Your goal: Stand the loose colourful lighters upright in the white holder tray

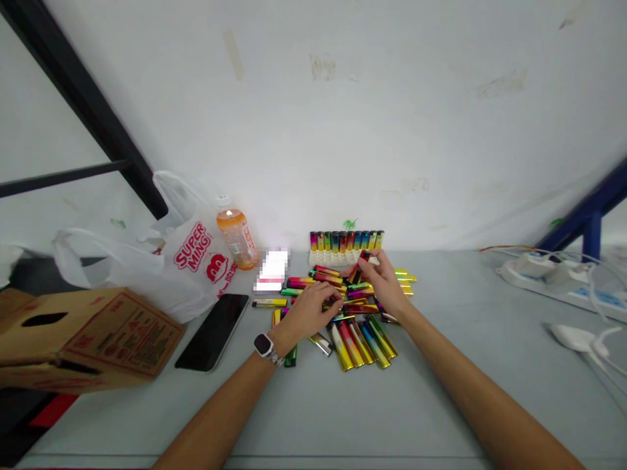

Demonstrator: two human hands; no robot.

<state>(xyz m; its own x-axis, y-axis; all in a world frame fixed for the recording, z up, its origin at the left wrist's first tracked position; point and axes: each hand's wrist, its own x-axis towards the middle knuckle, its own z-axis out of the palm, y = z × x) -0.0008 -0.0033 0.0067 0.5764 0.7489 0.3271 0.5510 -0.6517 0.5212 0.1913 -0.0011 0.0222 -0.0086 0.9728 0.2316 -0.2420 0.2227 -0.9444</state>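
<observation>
My right hand (385,285) pinches a red lighter (361,262) with a dark top, held tilted just in front of a white holed rack (321,258). In the rack stands a row of shiny, many-coloured lighters (343,241), upright with dark tops. My left hand (313,308) rests over a loose pile of lighters (360,308), fingers curled; whatever they grip is hidden. Nearer to me, several gold-ended lighters (362,344) lie side by side. A lighter with a silvery end (321,344) lies beside them, below my left hand.
Left of the pile are a black phone (213,331), a cardboard box (117,339), a white plastic bag (191,267) and an orange drink bottle (237,235). A blurred-out white item (272,270) lies by the bottle. At right are a power strip (563,281) and a white plug with cable (575,337).
</observation>
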